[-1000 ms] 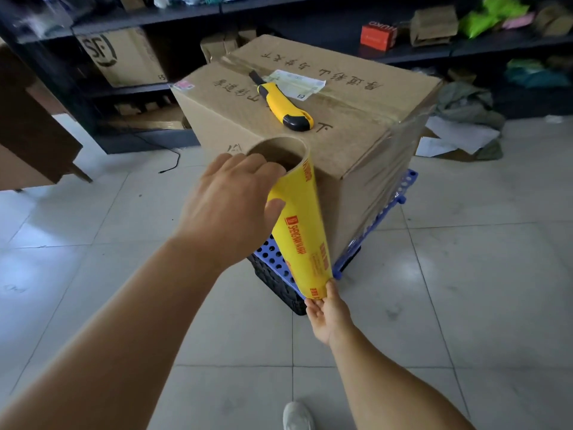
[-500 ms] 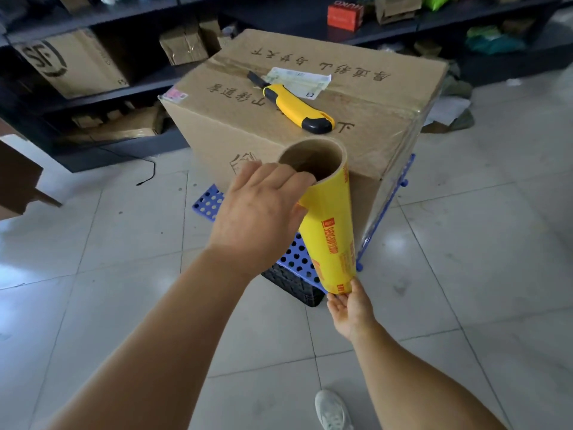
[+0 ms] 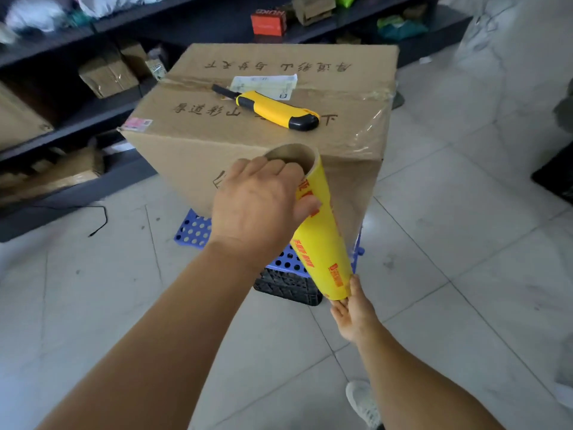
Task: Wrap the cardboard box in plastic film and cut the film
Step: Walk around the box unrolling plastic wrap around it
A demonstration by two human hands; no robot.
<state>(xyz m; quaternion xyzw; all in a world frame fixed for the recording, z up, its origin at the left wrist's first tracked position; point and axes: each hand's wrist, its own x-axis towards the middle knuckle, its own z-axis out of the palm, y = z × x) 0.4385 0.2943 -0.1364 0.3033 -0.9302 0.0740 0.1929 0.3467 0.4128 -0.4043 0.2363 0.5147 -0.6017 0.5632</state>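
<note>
box: cardboard box (image 3: 260, 125) sits on a blue perforated crate (image 3: 193, 229) over a black crate (image 3: 288, 290), just beyond both hands; clear film (image 3: 370, 131) already clings to its right face and top right corner
roll: yellow film roll (image 3: 322, 240) held near upright, top tilted toward the box's near face, long axis running from upper hand down to lower hand; lower end leans toward the wearer
key relation: roll lies against the near right vertical edge of the box, between the hands; film sheet appears to run from roll onto the right face, so the pull likely goes leftward across the near face
left hand: left hand (image 3: 260, 206) is the top grip, fingers curled over the open cardboard core, thumb pressed on the yellow side, closed on the roll
right hand: right hand (image 3: 353, 311) is the lower grip, fingertips cupping the bottom end, loosely closed; nearer the floor
knife: yellow utility knife (image 3: 273, 110) lies on the box top beyond the left hand, untouched, nearer that hand
cut: not yet done
</note>
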